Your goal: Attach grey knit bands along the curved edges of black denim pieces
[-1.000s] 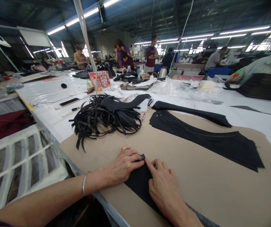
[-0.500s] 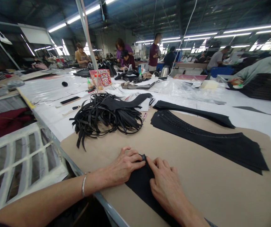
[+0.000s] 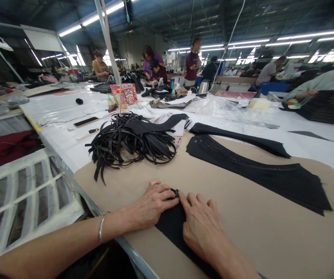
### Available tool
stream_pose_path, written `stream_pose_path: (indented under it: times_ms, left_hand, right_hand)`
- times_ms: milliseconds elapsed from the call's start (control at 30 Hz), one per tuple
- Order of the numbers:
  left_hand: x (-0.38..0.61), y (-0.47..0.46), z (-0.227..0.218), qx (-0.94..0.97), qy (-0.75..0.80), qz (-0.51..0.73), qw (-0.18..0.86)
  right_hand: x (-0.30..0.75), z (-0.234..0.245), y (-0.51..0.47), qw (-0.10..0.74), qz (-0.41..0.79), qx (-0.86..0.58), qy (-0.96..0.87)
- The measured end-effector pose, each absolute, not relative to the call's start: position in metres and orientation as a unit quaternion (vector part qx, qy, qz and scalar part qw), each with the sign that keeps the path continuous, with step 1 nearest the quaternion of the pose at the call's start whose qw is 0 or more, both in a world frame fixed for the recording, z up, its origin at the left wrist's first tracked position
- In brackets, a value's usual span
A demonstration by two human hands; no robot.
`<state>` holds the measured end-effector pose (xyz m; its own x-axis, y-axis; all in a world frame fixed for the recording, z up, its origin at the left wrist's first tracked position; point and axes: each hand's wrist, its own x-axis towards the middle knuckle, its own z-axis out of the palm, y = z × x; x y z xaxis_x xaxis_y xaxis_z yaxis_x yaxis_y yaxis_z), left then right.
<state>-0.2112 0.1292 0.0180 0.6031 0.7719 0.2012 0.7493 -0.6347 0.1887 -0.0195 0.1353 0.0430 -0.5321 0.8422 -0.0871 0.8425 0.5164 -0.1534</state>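
A long black fabric piece [image 3: 171, 223] lies on the tan sheet, its far end turned up into a small fold. From the left, my left hand [image 3: 158, 203] bears down on that end, thumb and fingers closed together at the fold. My right hand [image 3: 203, 223] rests along the fabric's right edge, its index fingertip pressed against the fold and the other fingers curled. Both sets of fingertips almost meet there. Part of the fabric is hidden under my hands. Beyond them is a heap of black strips [image 3: 132, 145] with a curved black piece [image 3: 158, 123] on top.
Stacked black curved panels [image 3: 251, 170] lie to the right on the tan sheet [image 3: 271, 236]. A phone-like dark slab [image 3: 86, 122] is at the far left. A white slatted rack [image 3: 24, 201] stands beside the table edge. Several people work in the background.
My right hand has shifted slightly, its index fingertip moving a little left and up at the fold. The left hand stays nearly where it was.
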Motion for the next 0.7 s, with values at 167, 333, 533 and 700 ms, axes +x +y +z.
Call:
stream_pose_path:
  times_ms: [167,333,533,700]
  left_hand:
    - [-0.212,0.126,0.016,0.897,0.422,0.13,0.019]
    - [-0.211,0.124,0.017,0.897,0.424,0.122,0.014]
    - [-0.209,0.123,0.02,0.898,0.425,0.11,0.018]
    - [-0.209,0.123,0.017,0.897,0.427,0.113,0.021]
  right_hand:
    - [-0.024,0.041,0.133,0.032,-0.094,0.499,0.861]
    - [-0.024,0.034,0.131,0.031,-0.07,0.505,0.859]
    - [-0.027,0.039,0.134,0.039,-0.087,0.507,0.856]
    - [-0.033,0.047,0.134,0.065,-0.098,0.506,0.854]
